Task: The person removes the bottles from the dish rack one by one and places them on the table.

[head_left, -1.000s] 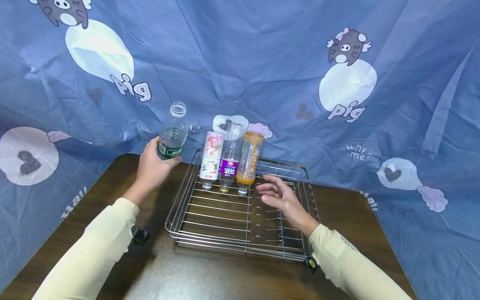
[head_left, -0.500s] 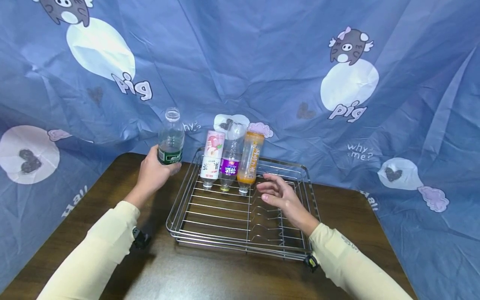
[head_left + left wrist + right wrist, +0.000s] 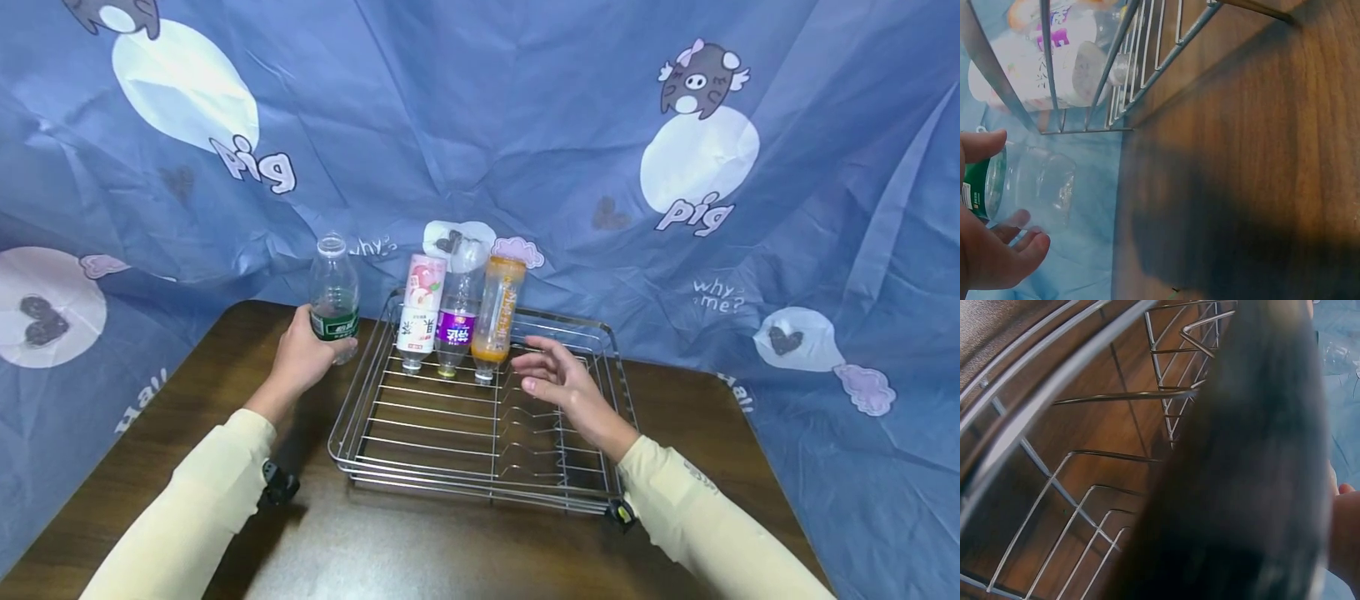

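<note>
My left hand [image 3: 303,354] grips a clear plastic bottle [image 3: 334,287] with a green label, held upright with its uncapped mouth at the top, left of the wire rack [image 3: 431,477]. In the left wrist view the bottle's clear base [image 3: 1041,184] shows between thumb and fingers. My right hand [image 3: 562,383] hovers over the rack's right part, fingers loosely bent, holding nothing. Close to its fingertips an orange-labelled bottle [image 3: 498,312] stands neck down in the rack. Beside it are a purple-labelled bottle [image 3: 456,327] and a white and pink bottle [image 3: 420,308], both neck down too.
The metal rack sits on a dark wooden table [image 3: 390,550]. Its right part has bent wire dividers [image 3: 517,450]. A blue patterned cloth [image 3: 480,125] hangs behind the table. A dark blurred shape [image 3: 1235,475] blocks much of the right wrist view.
The left hand has lowered the green-labelled bottle, bringing it slightly leftward and more upright. The right hand and the bottles in the rack hold their places.
</note>
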`<state>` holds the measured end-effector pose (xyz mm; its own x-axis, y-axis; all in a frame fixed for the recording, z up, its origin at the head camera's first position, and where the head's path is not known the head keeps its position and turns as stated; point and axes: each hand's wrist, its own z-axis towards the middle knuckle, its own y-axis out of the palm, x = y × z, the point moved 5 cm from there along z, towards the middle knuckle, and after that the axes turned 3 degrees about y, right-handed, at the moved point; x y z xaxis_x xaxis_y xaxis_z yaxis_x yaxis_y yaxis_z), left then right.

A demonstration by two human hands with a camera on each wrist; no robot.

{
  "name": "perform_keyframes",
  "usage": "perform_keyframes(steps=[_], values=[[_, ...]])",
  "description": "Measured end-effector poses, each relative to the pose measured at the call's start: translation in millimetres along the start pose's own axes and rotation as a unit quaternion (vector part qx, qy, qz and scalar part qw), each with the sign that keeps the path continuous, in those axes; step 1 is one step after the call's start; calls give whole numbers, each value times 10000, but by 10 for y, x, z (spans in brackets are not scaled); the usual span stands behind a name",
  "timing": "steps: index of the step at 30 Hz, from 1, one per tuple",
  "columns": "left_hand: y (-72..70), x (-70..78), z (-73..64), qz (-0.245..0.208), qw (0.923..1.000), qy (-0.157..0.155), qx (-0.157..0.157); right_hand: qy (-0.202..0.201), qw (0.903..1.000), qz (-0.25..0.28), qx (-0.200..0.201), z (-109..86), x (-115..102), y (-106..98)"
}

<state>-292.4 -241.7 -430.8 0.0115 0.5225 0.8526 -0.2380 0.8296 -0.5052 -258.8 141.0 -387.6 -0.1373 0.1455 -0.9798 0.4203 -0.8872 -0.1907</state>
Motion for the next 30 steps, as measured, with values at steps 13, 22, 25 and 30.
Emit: perform_keyframes(steps=[13,22,25,30], values=[[47,-174,17,80,10000,-6,24,71,9999,-107,-12,11,-19,-11],[74,-222,32,-29,9998,-133,-130,-64,9998,-196,14,33,-70,-51],[91,-241,33,-29,9998,-124,-154,-102,9997,-205,11,33,-88,-55],[106,-292,10,53,9998,-106,-134,-80,9997,-243,-9,32,-112,-48]])
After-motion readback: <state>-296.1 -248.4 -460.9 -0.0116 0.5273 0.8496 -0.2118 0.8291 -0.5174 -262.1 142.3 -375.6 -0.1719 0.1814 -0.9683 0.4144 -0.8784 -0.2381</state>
